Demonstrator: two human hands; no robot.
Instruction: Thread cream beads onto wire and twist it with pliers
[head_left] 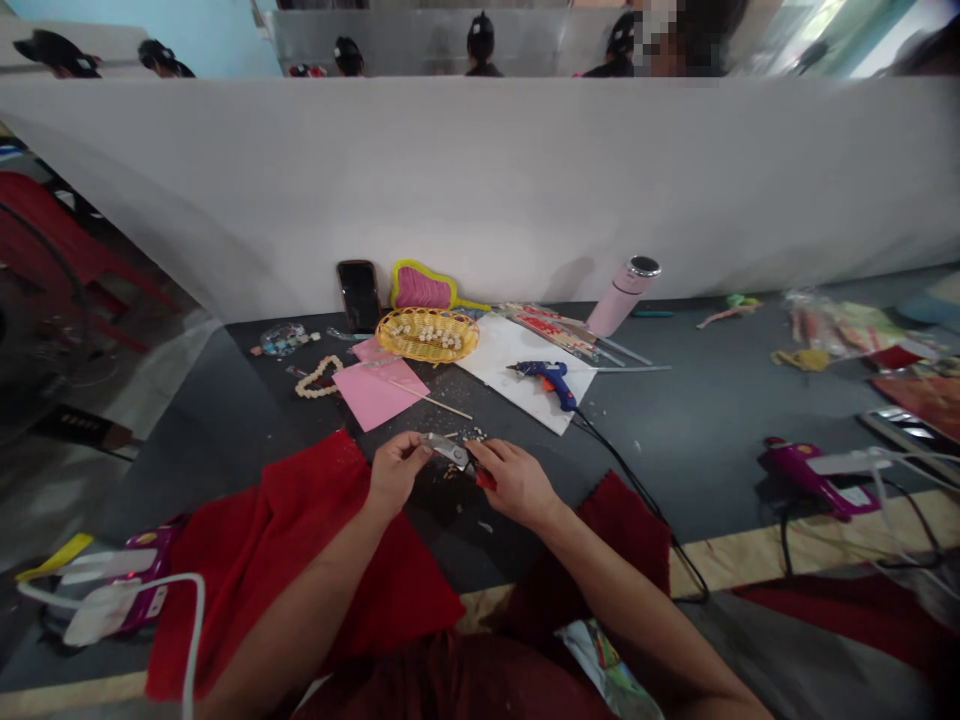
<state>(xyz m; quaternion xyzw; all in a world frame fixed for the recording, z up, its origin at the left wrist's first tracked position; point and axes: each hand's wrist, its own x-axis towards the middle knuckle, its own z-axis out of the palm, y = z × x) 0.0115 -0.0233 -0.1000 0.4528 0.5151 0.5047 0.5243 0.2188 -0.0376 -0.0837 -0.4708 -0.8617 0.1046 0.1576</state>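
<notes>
My right hand (pixel 517 482) is closed round the red handles of a pair of cutters (pixel 450 450), whose short metal blades point left. At the blade tips, my left hand (pixel 396 470) pinches with thumb and fingertips; what it holds is too small to make out. Small pale bits (pixel 474 434) lie scattered on the dark table (pixel 495 550) around the blades. Beyond the hands, a thin wooden stick (pixel 442 404) rests partly on pink paper (pixel 381 392). A yellow woven basket (pixel 390 343) holds several small whitish pieces.
A blue glue gun (pixel 551 380) lies on a white board (pixel 495 352), its cable running toward the right front. Behind stand a phone (pixel 359 296) and a pink flask (pixel 624 297) before a white partition (pixel 480 180). Red cloth (pixel 247 550) and purple power strips (pixel 821 480) lie at the sides.
</notes>
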